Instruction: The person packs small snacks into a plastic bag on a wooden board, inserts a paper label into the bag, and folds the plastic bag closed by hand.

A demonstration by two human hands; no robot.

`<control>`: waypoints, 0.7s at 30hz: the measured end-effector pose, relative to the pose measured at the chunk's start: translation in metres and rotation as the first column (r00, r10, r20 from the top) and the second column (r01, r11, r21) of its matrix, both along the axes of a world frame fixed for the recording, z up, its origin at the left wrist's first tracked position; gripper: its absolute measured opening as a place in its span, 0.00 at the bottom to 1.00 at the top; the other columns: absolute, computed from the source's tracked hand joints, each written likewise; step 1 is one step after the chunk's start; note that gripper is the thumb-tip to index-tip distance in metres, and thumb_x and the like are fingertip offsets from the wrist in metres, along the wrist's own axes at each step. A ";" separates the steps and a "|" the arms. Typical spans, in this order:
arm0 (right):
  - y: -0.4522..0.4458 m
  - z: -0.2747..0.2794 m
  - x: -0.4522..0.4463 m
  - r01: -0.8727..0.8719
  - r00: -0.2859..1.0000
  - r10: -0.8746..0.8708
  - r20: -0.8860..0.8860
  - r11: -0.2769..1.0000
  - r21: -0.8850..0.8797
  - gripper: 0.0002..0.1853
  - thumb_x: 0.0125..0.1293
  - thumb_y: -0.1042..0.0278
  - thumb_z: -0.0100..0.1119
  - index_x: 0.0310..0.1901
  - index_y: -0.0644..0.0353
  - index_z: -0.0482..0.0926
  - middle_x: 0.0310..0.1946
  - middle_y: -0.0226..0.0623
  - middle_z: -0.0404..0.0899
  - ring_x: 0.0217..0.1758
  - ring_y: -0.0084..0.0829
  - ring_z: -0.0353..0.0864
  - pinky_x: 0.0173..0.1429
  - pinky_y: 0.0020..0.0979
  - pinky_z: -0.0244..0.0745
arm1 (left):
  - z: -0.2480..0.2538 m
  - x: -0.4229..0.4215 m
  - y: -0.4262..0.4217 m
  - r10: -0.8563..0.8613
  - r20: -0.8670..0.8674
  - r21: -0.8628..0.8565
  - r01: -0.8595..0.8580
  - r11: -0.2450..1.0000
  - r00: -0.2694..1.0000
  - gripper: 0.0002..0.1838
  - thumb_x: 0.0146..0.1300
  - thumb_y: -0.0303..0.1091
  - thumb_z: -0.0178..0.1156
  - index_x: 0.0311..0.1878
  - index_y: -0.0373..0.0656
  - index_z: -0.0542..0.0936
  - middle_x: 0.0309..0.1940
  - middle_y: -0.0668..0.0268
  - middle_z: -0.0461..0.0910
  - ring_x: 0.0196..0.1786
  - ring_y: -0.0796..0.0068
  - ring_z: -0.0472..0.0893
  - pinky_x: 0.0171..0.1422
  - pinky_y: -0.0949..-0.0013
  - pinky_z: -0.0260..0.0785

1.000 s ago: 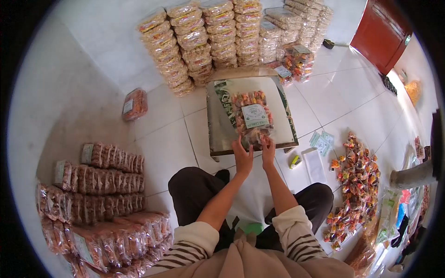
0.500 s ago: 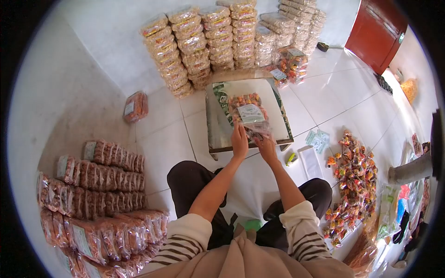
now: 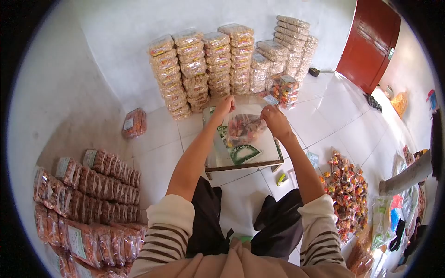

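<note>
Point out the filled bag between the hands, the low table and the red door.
Filled bag [image 3: 245, 129], head view: on its filled lower part.
Low table [image 3: 216, 159], head view: on the near left of its top.
Red door [image 3: 368, 48], head view: mid-panel.

Room is bounded by pale walls [image 3: 116, 46]; floor [image 3: 155, 150] is tiled in glossy white. Red door [image 3: 369, 46] is set at back right — floor beside it brightly lit. Low table [image 3: 245, 167] placed mid-floor.

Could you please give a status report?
Left hand, right hand: both gripping clear bag near its top. Bag over low table. Nothing visibly in the way.
</note>
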State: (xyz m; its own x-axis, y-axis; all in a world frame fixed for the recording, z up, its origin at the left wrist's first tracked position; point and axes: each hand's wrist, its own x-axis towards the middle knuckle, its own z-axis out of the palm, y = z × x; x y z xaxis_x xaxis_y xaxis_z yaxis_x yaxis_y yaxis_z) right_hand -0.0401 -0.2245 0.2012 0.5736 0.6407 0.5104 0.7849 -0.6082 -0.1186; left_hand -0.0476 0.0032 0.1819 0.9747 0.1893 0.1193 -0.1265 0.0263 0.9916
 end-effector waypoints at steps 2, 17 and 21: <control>0.007 0.015 0.000 0.009 1.000 -0.009 -0.023 1.000 -0.019 0.05 0.57 0.71 0.52 0.32 0.59 0.78 0.37 0.38 0.76 0.41 0.42 0.76 0.44 0.37 0.75 | 0.017 -0.006 0.007 -0.048 -0.124 0.096 0.060 0.994 0.991 0.15 0.64 0.43 0.44 0.24 0.47 0.66 0.21 0.73 0.67 0.26 0.80 0.70 0.36 0.77 0.63; 0.005 0.036 -0.009 0.074 0.914 -0.081 -0.397 0.997 -0.032 0.09 0.58 0.65 0.53 0.37 0.56 0.79 0.36 0.40 0.79 0.39 0.44 0.78 0.41 0.37 0.74 | -0.127 -0.025 0.007 -0.382 -0.169 0.300 0.416 0.858 0.909 0.40 0.41 0.40 0.74 0.56 0.40 0.63 0.36 0.66 0.76 0.40 0.74 0.76 0.45 0.69 0.70; 0.008 0.035 0.025 -0.208 0.834 0.158 -0.528 0.977 -0.037 0.09 0.57 0.66 0.55 0.39 0.56 0.80 0.36 0.40 0.80 0.40 0.40 0.79 0.46 0.34 0.73 | -0.103 -0.036 0.004 -0.376 -0.158 0.248 0.405 0.880 0.913 0.37 0.41 0.36 0.74 0.55 0.40 0.65 0.35 0.66 0.77 0.41 0.75 0.76 0.47 0.69 0.69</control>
State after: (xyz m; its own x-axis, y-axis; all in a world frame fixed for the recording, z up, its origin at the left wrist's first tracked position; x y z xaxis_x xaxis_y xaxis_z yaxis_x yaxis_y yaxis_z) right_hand -0.0150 -0.2161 0.2360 0.6058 0.7885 0.1065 0.7210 -0.4874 -0.4926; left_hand -0.0837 0.0068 0.0786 0.9721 -0.2344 0.0068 -0.0592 -0.2174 0.9743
